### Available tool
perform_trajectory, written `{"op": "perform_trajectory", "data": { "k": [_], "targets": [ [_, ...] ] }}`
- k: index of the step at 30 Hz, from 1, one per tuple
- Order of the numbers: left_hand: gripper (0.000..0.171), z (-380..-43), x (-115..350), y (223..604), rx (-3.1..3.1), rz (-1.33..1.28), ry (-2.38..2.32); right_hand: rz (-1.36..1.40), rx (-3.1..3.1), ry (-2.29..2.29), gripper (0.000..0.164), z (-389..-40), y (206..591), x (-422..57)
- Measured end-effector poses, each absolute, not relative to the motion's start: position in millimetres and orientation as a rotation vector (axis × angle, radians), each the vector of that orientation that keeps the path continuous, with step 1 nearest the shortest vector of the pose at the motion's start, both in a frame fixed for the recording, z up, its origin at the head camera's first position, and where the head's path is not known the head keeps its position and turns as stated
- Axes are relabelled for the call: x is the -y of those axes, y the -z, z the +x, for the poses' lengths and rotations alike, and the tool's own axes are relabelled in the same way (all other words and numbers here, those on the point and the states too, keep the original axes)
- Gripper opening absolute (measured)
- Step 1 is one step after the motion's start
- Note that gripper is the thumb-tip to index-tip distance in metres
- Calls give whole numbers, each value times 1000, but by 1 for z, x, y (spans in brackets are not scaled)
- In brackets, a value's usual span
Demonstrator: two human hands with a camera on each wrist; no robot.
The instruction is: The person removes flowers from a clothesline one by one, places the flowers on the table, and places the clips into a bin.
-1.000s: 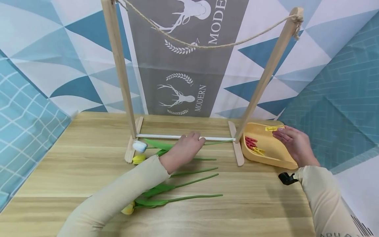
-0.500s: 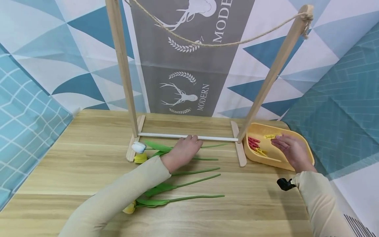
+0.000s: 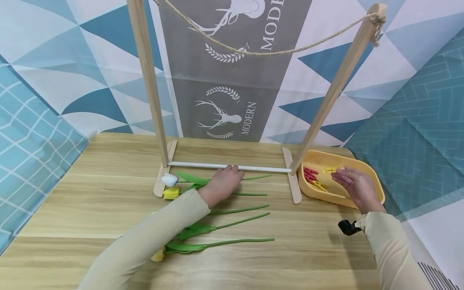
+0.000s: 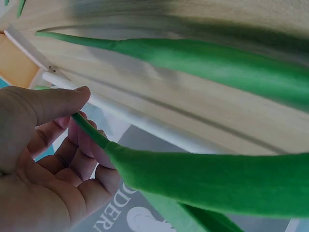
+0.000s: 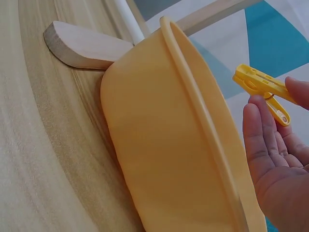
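Observation:
My left hand [image 3: 222, 185] pinches the green stem [image 4: 91, 130] of an artificial tulip between thumb and fingers. In the head view this stem lines up with a white bloom [image 3: 169, 180] at the left. Over the orange basket [image 5: 149, 130], my right hand [image 3: 357, 189] pinches a yellow clothespin [image 5: 263, 89] between thumb and fingertips. More clothespins, red [image 3: 310, 175] and yellow [image 3: 319, 186], lie in the basket's left side. Below the left hand several other tulips lie side by side, one with a yellow bloom [image 3: 171, 193]; my left sleeve hides parts of them.
A wooden frame stands at the back, with a left post [image 3: 148, 76], a right post [image 3: 335, 92] and a white crossbar [image 3: 195, 164] low between them. A sagging rope [image 3: 268, 53] spans the top. Patterned cloth [image 3: 224, 80] hangs behind the wooden table [image 3: 308, 249].
My right hand has come down slightly nearer the basket, still pinching the yellow clothespin. The left hand has shifted slightly left, and the stem's tip with it. The head view has shifted a little.

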State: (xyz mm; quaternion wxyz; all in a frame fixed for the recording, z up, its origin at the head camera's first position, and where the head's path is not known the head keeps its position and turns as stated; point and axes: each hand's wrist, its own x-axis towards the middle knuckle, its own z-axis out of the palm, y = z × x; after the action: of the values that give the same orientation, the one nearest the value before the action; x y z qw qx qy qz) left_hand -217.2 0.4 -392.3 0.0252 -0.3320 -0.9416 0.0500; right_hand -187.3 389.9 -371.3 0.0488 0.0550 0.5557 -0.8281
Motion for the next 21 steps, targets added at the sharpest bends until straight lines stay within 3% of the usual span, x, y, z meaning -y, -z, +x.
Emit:
{"op": "perform_trajectory", "data": {
  "k": [21],
  "targets": [
    [27, -229, -11, 410, 2923, -1037, -213, 207, -1670, 2541, 6, -190, 383, -391]
  ]
}}
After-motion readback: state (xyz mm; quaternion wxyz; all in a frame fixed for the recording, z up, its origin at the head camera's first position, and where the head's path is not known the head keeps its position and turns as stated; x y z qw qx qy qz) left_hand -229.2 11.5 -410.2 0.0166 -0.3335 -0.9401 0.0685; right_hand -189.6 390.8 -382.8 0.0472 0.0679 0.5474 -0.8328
